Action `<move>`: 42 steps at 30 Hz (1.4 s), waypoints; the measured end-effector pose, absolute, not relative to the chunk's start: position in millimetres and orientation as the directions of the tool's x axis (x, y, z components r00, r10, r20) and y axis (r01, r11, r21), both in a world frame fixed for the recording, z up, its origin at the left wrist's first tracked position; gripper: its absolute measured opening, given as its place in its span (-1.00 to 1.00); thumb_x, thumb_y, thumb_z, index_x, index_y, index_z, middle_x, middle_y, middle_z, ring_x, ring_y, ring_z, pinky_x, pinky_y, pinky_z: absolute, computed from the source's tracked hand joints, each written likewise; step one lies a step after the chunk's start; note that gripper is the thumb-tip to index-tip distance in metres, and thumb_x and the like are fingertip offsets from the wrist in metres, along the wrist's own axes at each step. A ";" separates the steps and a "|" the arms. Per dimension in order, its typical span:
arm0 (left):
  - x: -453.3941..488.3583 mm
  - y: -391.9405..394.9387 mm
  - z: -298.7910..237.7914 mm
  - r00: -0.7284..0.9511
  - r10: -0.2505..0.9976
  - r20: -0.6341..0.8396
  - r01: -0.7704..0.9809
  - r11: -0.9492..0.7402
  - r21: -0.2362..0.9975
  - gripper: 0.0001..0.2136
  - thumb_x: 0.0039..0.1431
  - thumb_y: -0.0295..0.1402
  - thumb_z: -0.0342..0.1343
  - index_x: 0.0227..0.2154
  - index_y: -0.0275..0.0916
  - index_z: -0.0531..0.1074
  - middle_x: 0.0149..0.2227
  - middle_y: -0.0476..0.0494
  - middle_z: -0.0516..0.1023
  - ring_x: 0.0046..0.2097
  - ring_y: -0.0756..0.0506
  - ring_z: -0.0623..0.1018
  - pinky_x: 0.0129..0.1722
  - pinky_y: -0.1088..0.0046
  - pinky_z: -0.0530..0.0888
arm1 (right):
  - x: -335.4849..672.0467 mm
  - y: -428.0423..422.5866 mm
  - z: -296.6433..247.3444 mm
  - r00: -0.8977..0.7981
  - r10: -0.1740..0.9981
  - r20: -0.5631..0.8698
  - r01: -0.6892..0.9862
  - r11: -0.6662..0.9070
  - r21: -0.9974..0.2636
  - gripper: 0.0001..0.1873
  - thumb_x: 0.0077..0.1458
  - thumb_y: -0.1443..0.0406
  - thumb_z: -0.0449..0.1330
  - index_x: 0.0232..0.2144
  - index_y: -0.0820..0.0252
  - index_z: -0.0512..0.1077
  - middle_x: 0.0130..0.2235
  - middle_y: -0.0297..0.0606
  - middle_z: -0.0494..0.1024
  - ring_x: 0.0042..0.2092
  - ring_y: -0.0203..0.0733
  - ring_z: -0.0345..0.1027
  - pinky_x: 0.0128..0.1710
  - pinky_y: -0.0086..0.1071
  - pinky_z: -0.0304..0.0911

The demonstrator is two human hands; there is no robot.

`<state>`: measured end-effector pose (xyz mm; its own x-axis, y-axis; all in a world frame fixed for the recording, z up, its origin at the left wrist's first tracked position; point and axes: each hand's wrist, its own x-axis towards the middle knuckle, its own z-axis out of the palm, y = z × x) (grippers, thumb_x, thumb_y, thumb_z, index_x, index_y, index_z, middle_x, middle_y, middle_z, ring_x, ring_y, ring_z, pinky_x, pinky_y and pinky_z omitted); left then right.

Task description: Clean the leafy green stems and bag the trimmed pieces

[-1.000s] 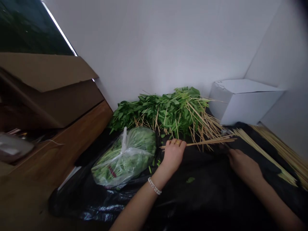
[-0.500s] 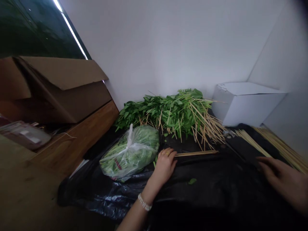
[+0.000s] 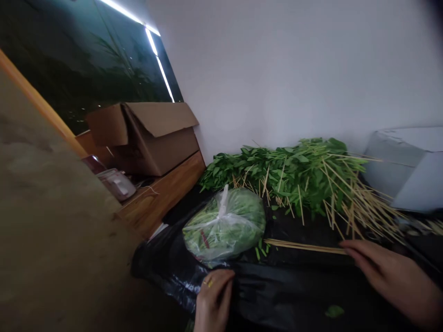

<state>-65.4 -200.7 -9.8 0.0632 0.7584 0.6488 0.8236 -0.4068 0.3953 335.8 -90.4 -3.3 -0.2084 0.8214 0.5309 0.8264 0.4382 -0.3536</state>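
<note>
Pinching the sticks (image 3: 304, 247) by their ends, the right hand (image 3: 391, 272) has them stretching left from its grip, probably to hold them together; past their tips sits the bag (image 3: 224, 228), the left hand (image 3: 213, 295) curled just in front, fingertips pressed together—whether on anything, can't tell—wrist cut off.

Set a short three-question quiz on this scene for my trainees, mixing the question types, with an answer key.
1. True or false: the clear bag of greens is tied shut.
2. Fill the gap: as pictured, the leafy pile lies to the ____ of the white box.
3. Which is closest to the right hand?
A) the clear bag of greens
B) the thin sticks
C) the cardboard box

Key: 1 true; 2 left; 3 B.
</note>
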 end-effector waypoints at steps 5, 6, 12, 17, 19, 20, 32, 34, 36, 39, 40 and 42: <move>-93.6 -144.0 28.0 -0.147 0.719 0.679 0.858 -0.249 0.449 -0.84 0.23 -0.40 0.05 -0.22 -0.16 0.53 -0.24 -0.12 0.62 -0.15 -0.14 0.58 -0.09 0.30 0.48 | 209.6 -65.9 54.6 -0.467 0.731 0.498 0.643 0.667 -0.376 -0.73 0.27 0.27 -0.04 -0.21 0.07 0.48 -0.20 -0.24 0.58 -0.21 -0.16 0.47 -0.18 -0.28 0.33; -95.8 -128.8 33.8 -0.163 0.727 0.667 0.858 -0.229 0.460 -0.83 0.24 -0.39 0.04 -0.24 -0.17 0.53 -0.25 -0.12 0.62 -0.17 -0.13 0.58 -0.09 0.30 0.47 | 186.1 -59.7 61.1 -0.508 0.703 0.497 0.604 0.703 -0.376 -0.72 0.27 0.30 -0.04 -0.22 0.09 0.48 -0.22 -0.23 0.57 -0.21 -0.16 0.45 -0.18 -0.28 0.32; -88.3 -60.5 44.0 -0.243 0.762 0.600 0.923 -0.009 0.385 -0.80 0.15 -0.33 0.12 -0.19 -0.22 0.53 -0.21 -0.23 0.58 -0.12 -0.22 0.51 -0.13 0.27 0.41 | 83.5 -31.5 52.3 -0.597 0.608 0.524 0.516 0.791 -0.329 -0.76 0.24 0.40 -0.01 -0.29 0.18 0.46 -0.26 -0.21 0.48 -0.18 -0.18 0.35 -0.15 -0.34 0.26; -95.1 -45.2 41.9 -0.377 0.778 0.502 0.732 -0.081 0.676 -0.77 0.16 -0.26 0.08 -0.36 -0.29 0.57 -0.37 -0.14 0.59 -0.32 -0.09 0.51 -0.29 0.44 0.35 | 63.1 -24.9 9.7 -0.619 0.610 0.495 0.551 0.786 -0.280 -0.76 0.14 0.51 0.03 -0.34 0.22 0.48 -0.28 -0.18 0.45 -0.17 -0.13 0.29 -0.15 -0.32 0.22; -105.7 -43.5 45.8 -0.490 0.759 0.429 0.535 -0.126 0.835 -0.73 0.11 -0.21 0.11 -0.40 -0.33 0.58 -0.45 -0.10 0.57 -0.38 -0.07 0.49 -0.36 0.48 0.33 | 64.7 -22.2 -2.3 -0.618 0.618 0.486 0.568 0.778 -0.268 -0.74 0.14 0.52 0.03 -0.35 0.22 0.49 -0.29 -0.18 0.44 -0.17 -0.14 0.28 -0.16 -0.32 0.21; -111.8 -43.1 49.0 -0.553 0.735 0.393 0.432 -0.151 0.889 -0.71 0.08 -0.19 0.12 -0.40 -0.35 0.58 -0.47 -0.09 0.56 -0.40 -0.05 0.48 -0.38 0.49 0.32 | 65.9 -20.7 -6.2 -0.619 0.620 0.482 0.573 0.777 -0.263 -0.74 0.15 0.52 0.03 -0.36 0.21 0.49 -0.29 -0.19 0.43 -0.18 -0.15 0.28 -0.17 -0.33 0.20; -136.0 -65.3 57.4 -0.498 0.774 0.392 0.442 -0.162 0.882 -0.54 0.23 -0.05 -0.10 -0.17 -0.32 0.53 -0.24 -0.23 0.62 -0.33 -0.09 0.52 -0.35 0.45 0.40 | 65.0 -23.7 -13.6 -0.626 0.605 0.492 0.617 0.770 -0.162 -0.76 0.08 0.56 0.05 -0.34 0.21 0.43 -0.26 -0.18 0.42 -0.17 -0.09 0.24 -0.20 -0.30 0.12; -136.6 -66.7 54.4 -0.384 0.856 0.346 0.530 -0.102 0.842 -0.62 0.22 -0.16 -0.08 -0.22 -0.31 0.55 -0.30 -0.20 0.62 -0.31 -0.10 0.54 -0.30 0.44 0.41 | 64.9 -24.1 -14.3 -0.633 0.599 0.490 0.618 0.773 -0.146 -0.77 0.07 0.56 0.06 -0.32 0.21 0.43 -0.25 -0.17 0.42 -0.16 -0.08 0.24 -0.20 -0.29 0.12; -135.6 -65.8 54.7 -0.205 0.937 0.283 0.644 -0.089 0.760 -0.72 0.16 -0.30 -0.03 -0.26 -0.28 0.57 -0.32 -0.14 0.63 -0.27 -0.12 0.55 -0.23 0.42 0.42 | 65.4 -24.5 -14.3 -0.637 0.598 0.487 0.619 0.773 -0.140 -0.78 0.07 0.55 0.07 -0.32 0.22 0.42 -0.24 -0.16 0.42 -0.16 -0.07 0.24 -0.19 -0.28 0.11; -132.9 -61.3 59.4 -0.011 0.980 0.199 0.756 -0.122 0.643 -0.73 0.08 -0.43 -0.02 -0.29 -0.22 0.59 -0.27 -0.09 0.64 -0.20 -0.13 0.56 -0.14 0.40 0.41 | 66.3 -25.8 -13.0 -0.632 0.605 0.484 0.622 0.769 -0.148 -0.77 0.07 0.56 0.06 -0.32 0.23 0.42 -0.25 -0.16 0.42 -0.15 -0.05 0.24 -0.17 -0.26 0.11; -132.5 -59.0 61.1 0.010 0.985 0.175 0.765 -0.120 0.633 -0.71 0.07 -0.46 -0.03 -0.28 -0.22 0.59 -0.26 -0.09 0.64 -0.19 -0.13 0.56 -0.14 0.40 0.41 | 66.5 -26.3 -12.5 -0.631 0.608 0.482 0.623 0.767 -0.153 -0.76 0.06 0.57 0.05 -0.32 0.23 0.43 -0.25 -0.15 0.42 -0.15 -0.05 0.24 -0.17 -0.26 0.11; -133.0 -53.9 63.2 0.025 0.986 0.167 0.771 -0.125 0.624 -0.66 0.05 -0.52 -0.07 -0.25 -0.23 0.59 -0.25 -0.11 0.63 -0.18 -0.12 0.56 -0.15 0.42 0.41 | 66.6 -27.4 -11.1 -0.632 0.611 0.476 0.621 0.767 -0.161 -0.74 0.05 0.57 0.05 -0.31 0.23 0.43 -0.25 -0.15 0.43 -0.15 -0.05 0.25 -0.17 -0.26 0.11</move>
<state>-133.0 -53.9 63.2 0.0250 0.9857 0.1667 0.7710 -0.1252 0.6244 66.6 -27.4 -11.1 -0.6323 0.6111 0.4763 0.6205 0.7675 -0.1610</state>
